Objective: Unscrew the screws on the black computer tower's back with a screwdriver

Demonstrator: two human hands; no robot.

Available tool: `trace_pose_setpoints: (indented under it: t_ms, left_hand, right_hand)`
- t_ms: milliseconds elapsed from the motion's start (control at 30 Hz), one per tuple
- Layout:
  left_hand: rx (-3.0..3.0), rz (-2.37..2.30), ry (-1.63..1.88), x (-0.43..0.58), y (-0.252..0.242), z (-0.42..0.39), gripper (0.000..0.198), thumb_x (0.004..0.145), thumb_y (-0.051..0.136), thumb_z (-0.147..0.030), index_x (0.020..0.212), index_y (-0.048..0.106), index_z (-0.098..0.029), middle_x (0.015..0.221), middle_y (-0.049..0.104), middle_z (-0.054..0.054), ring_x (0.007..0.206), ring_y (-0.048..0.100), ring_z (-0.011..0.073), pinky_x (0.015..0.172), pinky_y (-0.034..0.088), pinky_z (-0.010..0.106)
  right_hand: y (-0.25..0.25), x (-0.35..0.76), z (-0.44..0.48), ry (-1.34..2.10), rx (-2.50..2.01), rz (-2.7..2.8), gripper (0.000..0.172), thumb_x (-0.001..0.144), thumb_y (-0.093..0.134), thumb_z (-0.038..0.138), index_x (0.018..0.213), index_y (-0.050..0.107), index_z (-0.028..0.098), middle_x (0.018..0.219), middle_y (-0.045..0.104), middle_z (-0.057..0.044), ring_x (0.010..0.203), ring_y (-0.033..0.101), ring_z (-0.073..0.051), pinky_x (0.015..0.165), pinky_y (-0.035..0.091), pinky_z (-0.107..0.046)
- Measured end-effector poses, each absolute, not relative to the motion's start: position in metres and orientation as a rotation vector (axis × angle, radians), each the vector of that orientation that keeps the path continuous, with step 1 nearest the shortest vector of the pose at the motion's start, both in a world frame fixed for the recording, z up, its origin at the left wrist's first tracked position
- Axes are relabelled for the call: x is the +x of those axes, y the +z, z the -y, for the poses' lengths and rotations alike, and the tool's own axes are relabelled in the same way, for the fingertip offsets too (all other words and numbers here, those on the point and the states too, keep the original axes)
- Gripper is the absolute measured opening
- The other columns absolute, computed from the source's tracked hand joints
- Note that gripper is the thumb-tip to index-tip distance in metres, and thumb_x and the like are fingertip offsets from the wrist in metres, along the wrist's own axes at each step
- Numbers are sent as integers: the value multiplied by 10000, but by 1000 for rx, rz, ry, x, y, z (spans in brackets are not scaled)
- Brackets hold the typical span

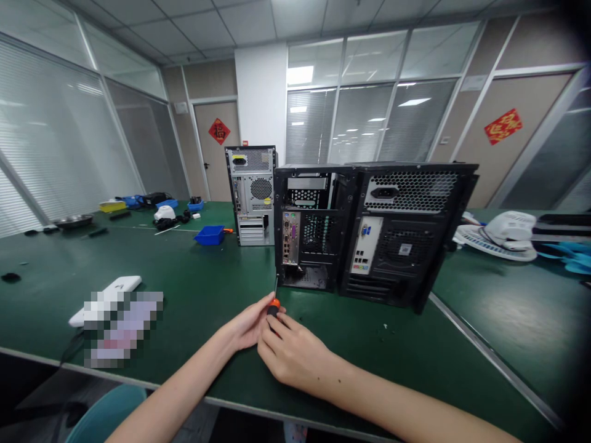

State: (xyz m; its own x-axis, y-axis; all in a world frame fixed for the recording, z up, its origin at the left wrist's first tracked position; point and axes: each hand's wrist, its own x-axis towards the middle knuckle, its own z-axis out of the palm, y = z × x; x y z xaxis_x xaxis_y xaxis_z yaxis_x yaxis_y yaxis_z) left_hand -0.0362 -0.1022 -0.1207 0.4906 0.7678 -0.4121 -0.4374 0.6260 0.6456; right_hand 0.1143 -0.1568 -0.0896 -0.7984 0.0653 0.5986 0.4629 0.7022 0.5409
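Note:
A screwdriver (274, 306) with an orange and black handle is gripped in both hands, its shaft pointing up and away from me. Its tip meets the lower left rear corner of a black computer case (345, 227), which has its back towards me and open gaps in its panel. My right hand (295, 351) is closed around the handle from the right. From the left, my left hand (249, 324) closes its fingers at the front of the handle, by the shaft. Whether a screw sits under the tip is too small to tell.
Another black computer case (406, 231) stands against the right side, and a silver-backed one (252, 197) stands behind on the left. A blue bin (210, 235) is nearby. At left lie a white power bank (132, 284) and a blurred flat object (133, 326); at right, a white fan (508, 234).

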Motion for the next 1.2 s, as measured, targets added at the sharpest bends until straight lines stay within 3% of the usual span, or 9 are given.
trace_pose_setpoints:
  t_ms: [400,1200]
  left_hand:
    - [525,-632,668,-40,-121,100,408,878,507,-462,869,647,-79,783,698,89,663,658,145,639,487,229]
    - [550,-649,633,-48,-122,98,260,819,539,-233,990,640,-66,937,711,117,791,681,190,729,493,277]
  right_hand:
    - [-91,114,157,-946,-416,2338,161,857,418,101,823,575,113,824,634,-106,771,615,-217,704,500,-366]
    - [-92,114,159,-972,-449,2319,147,847,420,102,797,557,121,801,619,-104,723,610,-218,616,488,-331]
